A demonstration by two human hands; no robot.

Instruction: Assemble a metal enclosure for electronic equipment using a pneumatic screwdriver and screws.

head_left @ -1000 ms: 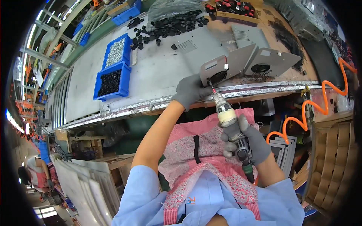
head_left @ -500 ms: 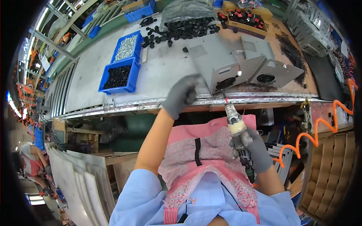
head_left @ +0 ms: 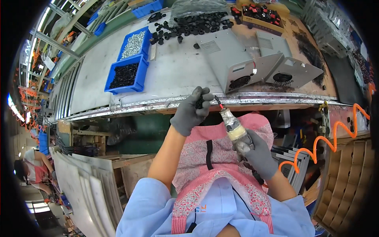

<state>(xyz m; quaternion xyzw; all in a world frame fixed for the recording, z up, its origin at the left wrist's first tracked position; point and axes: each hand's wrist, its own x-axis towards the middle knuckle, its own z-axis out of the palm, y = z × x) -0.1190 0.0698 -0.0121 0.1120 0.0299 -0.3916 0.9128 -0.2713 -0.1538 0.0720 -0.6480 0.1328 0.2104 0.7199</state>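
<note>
My right hand [head_left: 258, 155] is wrapped round a power screwdriver [head_left: 233, 128] with a pale, taped body. Its bit points up and left, away from the grey metal housing, and a small dark piece shows at the tip. Just left of that tip, my left hand [head_left: 192, 112] is closed with its fingers curled upward. Small black screws [head_left: 199, 103] show between its fingers, partly hidden by the glove. Both hands wear grey gloves. Beyond them, a grey metal housing [head_left: 241, 70] with a round fan opening stands at the bench's front edge, with a second grey housing [head_left: 294, 74] beside it.
On the bench [head_left: 92, 77] sit a blue bin of black screws [head_left: 138, 85] and a blue bin of silvery parts [head_left: 147, 39]. Loose black caps [head_left: 193, 27] and a carton of red-and-black parts [head_left: 262, 25] lie farther back. An orange coiled hose [head_left: 314, 156] hangs at right.
The screwdriver's tip has moved left, from the housing's lower edge to beside my left hand. My left hand has turned, bringing the black screws in its fingers into view.
</note>
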